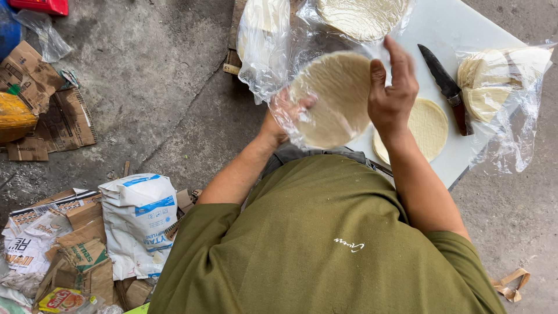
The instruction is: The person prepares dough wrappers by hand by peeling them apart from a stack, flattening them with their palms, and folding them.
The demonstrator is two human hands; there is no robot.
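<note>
Head view is showing the left hand (290,113) cupping a stack of pale round flatbreads (334,99) from beneath, inside a clear plastic bag (273,52), fingers wrapping the near edge. Keeping the stack level is probably helping the film slide cleanly. The right hand (392,96) is pinching the stack's right rim, above the white board (447,29).

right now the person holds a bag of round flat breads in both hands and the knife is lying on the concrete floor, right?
Not quite: in the head view the knife lies on the white board, not on the concrete floor. The rest holds: the left hand and right hand hold the bag of round flat breads.
</note>
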